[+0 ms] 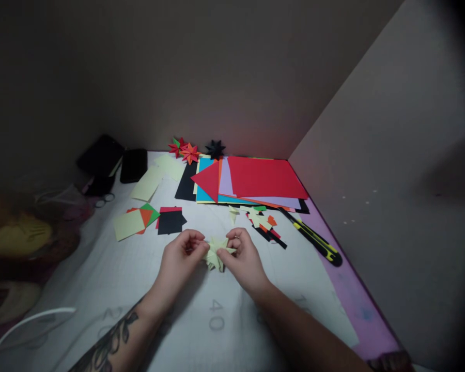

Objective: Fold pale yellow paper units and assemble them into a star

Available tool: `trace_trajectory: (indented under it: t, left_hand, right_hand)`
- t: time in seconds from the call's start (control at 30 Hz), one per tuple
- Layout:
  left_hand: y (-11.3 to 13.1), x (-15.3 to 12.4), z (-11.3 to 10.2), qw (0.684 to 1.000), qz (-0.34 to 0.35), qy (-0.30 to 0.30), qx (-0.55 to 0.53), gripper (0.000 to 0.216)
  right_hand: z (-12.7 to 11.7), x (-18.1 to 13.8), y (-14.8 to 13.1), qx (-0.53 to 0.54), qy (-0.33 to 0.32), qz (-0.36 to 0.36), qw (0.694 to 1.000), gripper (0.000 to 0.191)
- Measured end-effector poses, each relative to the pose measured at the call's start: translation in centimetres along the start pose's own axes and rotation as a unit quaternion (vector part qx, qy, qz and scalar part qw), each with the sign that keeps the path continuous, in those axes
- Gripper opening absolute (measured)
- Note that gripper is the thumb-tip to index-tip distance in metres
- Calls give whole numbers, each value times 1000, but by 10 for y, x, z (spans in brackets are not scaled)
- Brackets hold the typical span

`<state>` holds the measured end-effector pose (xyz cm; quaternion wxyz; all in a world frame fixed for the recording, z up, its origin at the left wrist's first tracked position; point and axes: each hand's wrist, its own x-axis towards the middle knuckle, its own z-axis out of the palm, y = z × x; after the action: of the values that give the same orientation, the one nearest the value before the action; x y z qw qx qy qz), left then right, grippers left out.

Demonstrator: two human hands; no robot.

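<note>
A pale yellow folded paper star (216, 252) is held between my two hands over the white sheet (201, 341). My left hand (184, 253) pinches a point on its left side with thumb and fingers. On the opposite side, my right hand (244, 258) grips it, the thumb lying on top near the middle. Fingertips hide part of the star's points. Just beyond the right hand lie a small folded yellow piece (233, 213) and several paper scraps (259, 218) in yellow, orange, red, green and black.
A black and yellow utility knife (313, 238) lies at the right. Coloured paper sheets (269, 178) are stacked at the back, near finished stars (189, 153) and a black star (215, 149). Paper squares (128, 224), black squares (170, 221) and scissors (104, 200) lie left. Walls border the back and right.
</note>
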<state>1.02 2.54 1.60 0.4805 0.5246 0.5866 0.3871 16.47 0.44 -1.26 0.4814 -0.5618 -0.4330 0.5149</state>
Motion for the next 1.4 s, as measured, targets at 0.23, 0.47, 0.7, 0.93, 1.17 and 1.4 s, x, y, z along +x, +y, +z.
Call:
trace_trajectory:
  t: [0.23, 0.47, 0.7, 0.93, 1.17, 1.4]
  left_hand:
    - [0, -3, 2, 1000, 0, -4, -1, 18]
    - [-1, -1, 5, 996, -12, -66, -53, 29]
    - [-6, 0, 6, 989, -45, -79, -114, 28]
    - [-5, -1, 6, 996, -31, -56, -68, 22]
    - [-5, -4, 6, 998, 2, -66, 1, 15]
    - [-7, -1, -3, 966, 208, -88, 128, 6]
  right_hand:
    - [1, -1, -4, -26, 5, 13, 1000, 32]
    - [2, -2, -9, -28, 5, 22, 999, 30]
    - [1, 1, -4, 24, -31, 27, 999, 31]
    - [1, 1, -4, 33, -37, 27, 998, 31]
    - [0, 1, -3, -16, -18, 13, 1000, 29]
    - [-2, 2, -4, -17, -9, 3, 1000, 28]
